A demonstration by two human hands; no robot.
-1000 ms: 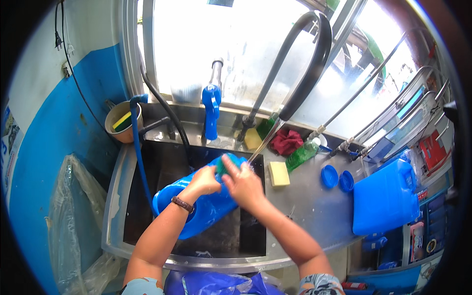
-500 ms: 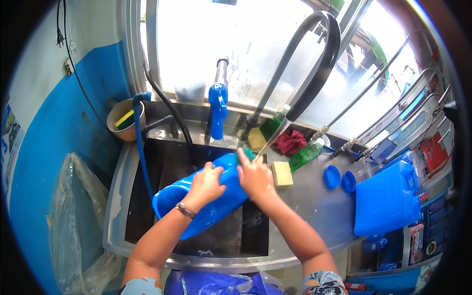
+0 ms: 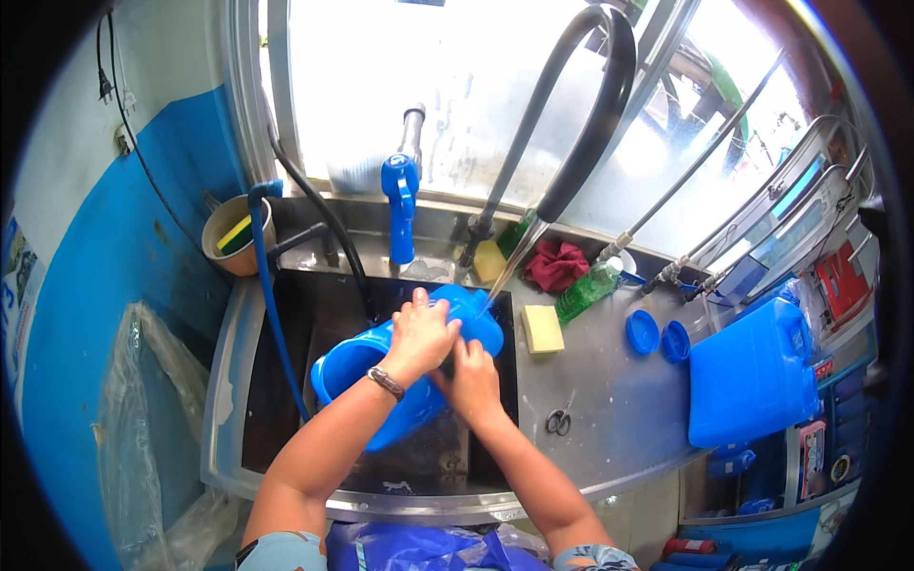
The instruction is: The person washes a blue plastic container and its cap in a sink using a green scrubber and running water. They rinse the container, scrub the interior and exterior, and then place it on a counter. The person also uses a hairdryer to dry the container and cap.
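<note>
A blue plastic container (image 3: pixel 392 430) lies tilted over the sink, its wide round mouth facing left. My left hand (image 3: pixel 421 338) rests across its top, fingers closed over the upper part. My right hand (image 3: pixel 473 383) presses against its right side with bent fingers, close beside the left. Whether a scrubbing pad is in the right hand is hidden. A black flexible spout (image 3: pixel 609 105) arches over, its metal end toward the container's far right end. The sink (image 3: pixel 476 419) is dark inside.
On the steel counter at right lie a yellow sponge (image 3: pixel 543 329), scissors (image 3: pixel 560 419), two blue caps (image 3: pixel 642 333), a green bottle (image 3: pixel 588 291), a red cloth (image 3: pixel 557 265) and a blue jerrycan (image 3: pixel 747 376). A blue-handled tap (image 3: pixel 401 209) and a pot (image 3: pixel 238 236) stand behind.
My right hand has moved left and down, close to my left hand, uncovering the scissors. The green pad at its fingers no longer shows. The container has turned and shifted slightly.
</note>
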